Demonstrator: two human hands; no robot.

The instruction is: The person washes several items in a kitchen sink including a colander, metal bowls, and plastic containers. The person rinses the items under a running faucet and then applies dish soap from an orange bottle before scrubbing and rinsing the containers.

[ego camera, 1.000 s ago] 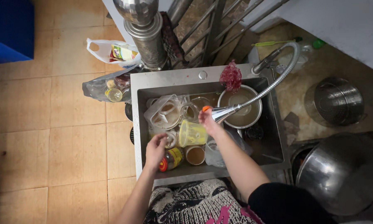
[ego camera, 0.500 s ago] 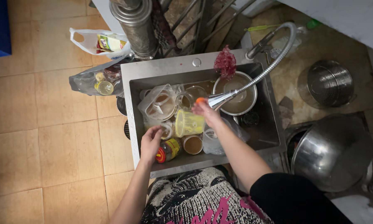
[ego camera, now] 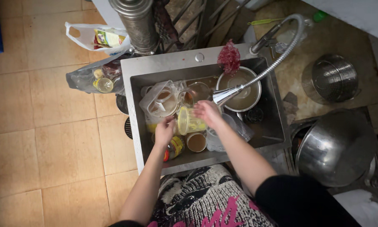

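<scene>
A translucent yellow-green plastic cup (ego camera: 189,122) lies on its side above the dishes in a steel sink (ego camera: 168,67). My left hand (ego camera: 164,131) grips its rim from the left. My right hand (ego camera: 207,113) holds its right end, just below the pull-out faucet spray head (ego camera: 223,96), which hangs free on its metal hose. Under the hands sit a jar with a red lid and yellow label (ego camera: 174,148) and a small cup of brown liquid (ego camera: 196,142).
The sink also holds a steel pot (ego camera: 239,89) of murky water, clear plastic containers (ego camera: 161,101) and a red mesh scrubber (ego camera: 229,56) on the rim. Plastic bags (ego camera: 97,77) lie on the tiled floor at left. A large steel bowl (ego camera: 336,147) and a steel pot (ego camera: 331,79) stand at right.
My right hand has let go of the spray head and dropped onto the yellow-green cup. My left hand has risen from the jar to the cup's rim.
</scene>
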